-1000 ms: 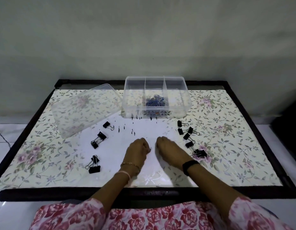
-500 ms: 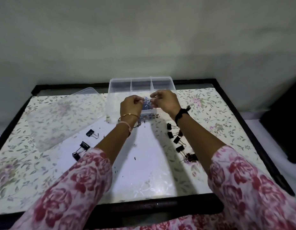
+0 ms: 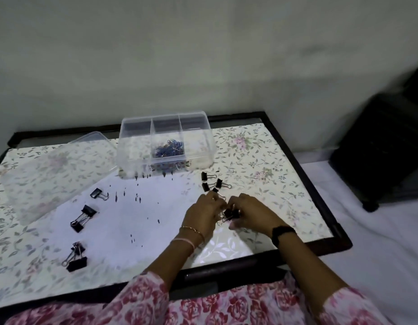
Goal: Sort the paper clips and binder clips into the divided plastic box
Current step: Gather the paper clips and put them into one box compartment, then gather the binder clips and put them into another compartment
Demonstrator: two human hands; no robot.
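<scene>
To the left of the clear plastic box with three parts (image 3: 165, 146), its see-through lid (image 3: 55, 174) lies flat on the table with the flowery cover (image 3: 262, 165). In front of the lid, and left of the box, you can see black metal binder clips on their own: a single one (image 3: 97, 193), then a pair (image 3: 82, 218), then another pair (image 3: 76, 258) nearest to you. The box stands open at the back of the table, and a heap of blue wire paper clips (image 3: 169, 150) sits in its middle part. The other two parts look bare. In front of the box and a bit to its right, three more black binder clips (image 3: 211, 181) lie close together. Just nearer to you than those, your left hand (image 3: 202, 215) and your right hand (image 3: 251, 215) meet, with fingers curled in around a small bunch of black binder clips (image 3: 230, 214). Both hands touch this bunch, but you cannot tell which one really pinches it.
</scene>
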